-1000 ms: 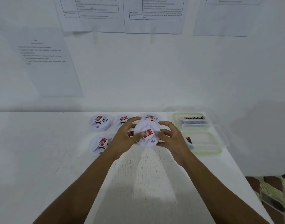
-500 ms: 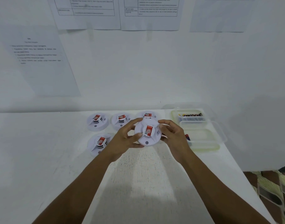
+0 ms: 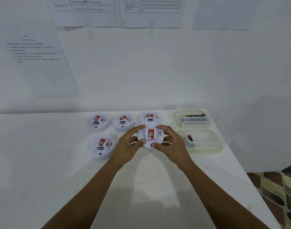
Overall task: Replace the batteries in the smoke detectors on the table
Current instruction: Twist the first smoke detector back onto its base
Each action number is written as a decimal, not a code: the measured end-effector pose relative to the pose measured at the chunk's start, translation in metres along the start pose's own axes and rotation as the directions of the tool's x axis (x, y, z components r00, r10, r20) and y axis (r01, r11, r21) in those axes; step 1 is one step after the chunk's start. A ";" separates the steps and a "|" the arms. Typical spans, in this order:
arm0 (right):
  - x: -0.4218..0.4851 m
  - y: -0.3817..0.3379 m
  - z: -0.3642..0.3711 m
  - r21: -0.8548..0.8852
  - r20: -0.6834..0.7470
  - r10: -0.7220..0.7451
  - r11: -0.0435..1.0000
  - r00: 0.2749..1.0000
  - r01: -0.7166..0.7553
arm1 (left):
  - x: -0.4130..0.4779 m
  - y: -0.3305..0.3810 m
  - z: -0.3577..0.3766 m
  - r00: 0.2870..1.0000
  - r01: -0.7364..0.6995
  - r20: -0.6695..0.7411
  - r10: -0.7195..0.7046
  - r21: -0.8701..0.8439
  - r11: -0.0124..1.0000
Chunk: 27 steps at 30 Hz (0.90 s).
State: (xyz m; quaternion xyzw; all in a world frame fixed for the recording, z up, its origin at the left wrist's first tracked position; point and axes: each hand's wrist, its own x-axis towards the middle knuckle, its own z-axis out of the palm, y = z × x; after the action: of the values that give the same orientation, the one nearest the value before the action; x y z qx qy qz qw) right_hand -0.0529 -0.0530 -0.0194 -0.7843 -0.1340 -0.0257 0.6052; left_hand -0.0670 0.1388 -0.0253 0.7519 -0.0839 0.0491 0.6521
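A round white smoke detector (image 3: 150, 136) with a red label is held between both hands, just above the white table (image 3: 42, 162). My left hand (image 3: 127, 144) grips its left rim, thumb on the front edge. My right hand (image 3: 172, 143) grips its right rim, thumb near the small grey button. Three more detectors stand in a back row: detector (image 3: 97, 122), detector (image 3: 123, 122) and detector (image 3: 149, 116), the last partly hidden by the held one. Another detector (image 3: 101, 146) sits at front left.
A clear plastic tub (image 3: 193, 117) with several batteries stands at the back right. In front of it a second clear tub (image 3: 205, 138) holds one battery (image 3: 190, 138). The table's right edge drops off beyond the tubs. Printed sheets hang on the wall.
The held detector has been turned clockwise in my hands, so its red label now stands upright. Both hands shifted their grip slightly around the rim.
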 end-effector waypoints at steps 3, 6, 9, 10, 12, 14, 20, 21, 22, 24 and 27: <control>0.001 0.002 0.003 -0.041 -0.020 -0.039 0.998 0.999 0.038 | 0.000 -0.003 0.001 1.000 -0.019 -0.014 0.020 0.048 0.999; 0.000 0.005 0.005 -0.044 -0.020 -0.041 0.998 0.999 0.040 | 0.000 -0.006 0.002 0.999 -0.027 -0.016 0.028 0.065 0.998; 0.000 0.008 0.005 -0.040 -0.018 -0.038 0.998 0.999 0.038 | -0.001 -0.009 0.003 0.999 -0.029 -0.023 0.031 0.085 0.996; 0.000 0.008 0.005 -0.041 -0.017 -0.037 0.999 0.999 0.036 | -0.001 -0.010 0.003 0.999 -0.028 -0.027 0.030 0.092 0.995; 0.000 0.010 0.005 -0.047 -0.020 -0.034 0.998 0.999 0.033 | 0.000 -0.013 0.004 0.999 -0.032 -0.028 0.035 0.101 0.994; 0.000 0.010 0.005 -0.056 -0.028 -0.036 0.998 0.999 0.035 | 0.001 -0.014 0.005 0.999 -0.044 -0.027 0.047 0.110 0.993; 0.004 0.008 0.006 -0.067 -0.046 -0.048 0.997 0.998 0.045 | 0.006 -0.013 0.004 0.998 -0.052 -0.037 0.057 0.121 0.991; 0.004 0.009 0.006 -0.065 -0.044 -0.051 0.997 0.998 0.048 | 0.007 -0.013 0.004 0.998 -0.050 -0.037 0.055 0.120 0.992; 0.004 0.009 0.006 -0.062 -0.042 -0.051 0.997 0.998 0.049 | 0.007 -0.014 0.004 0.998 -0.049 -0.036 0.053 0.116 0.992; 0.005 0.010 0.005 -0.060 -0.039 -0.052 0.997 0.998 0.049 | 0.007 -0.015 0.004 0.998 -0.053 -0.034 0.058 0.120 0.991; 0.005 0.012 0.005 -0.056 -0.031 -0.044 0.998 0.999 0.043 | 0.006 -0.015 0.004 0.998 -0.061 -0.027 0.065 0.124 0.990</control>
State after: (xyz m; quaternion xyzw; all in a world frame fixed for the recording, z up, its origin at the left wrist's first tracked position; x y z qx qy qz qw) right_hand -0.0457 -0.0496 -0.0309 -0.7971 -0.1405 -0.0552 0.5847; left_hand -0.0578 0.1371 -0.0396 0.7869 -0.0943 0.0861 0.6037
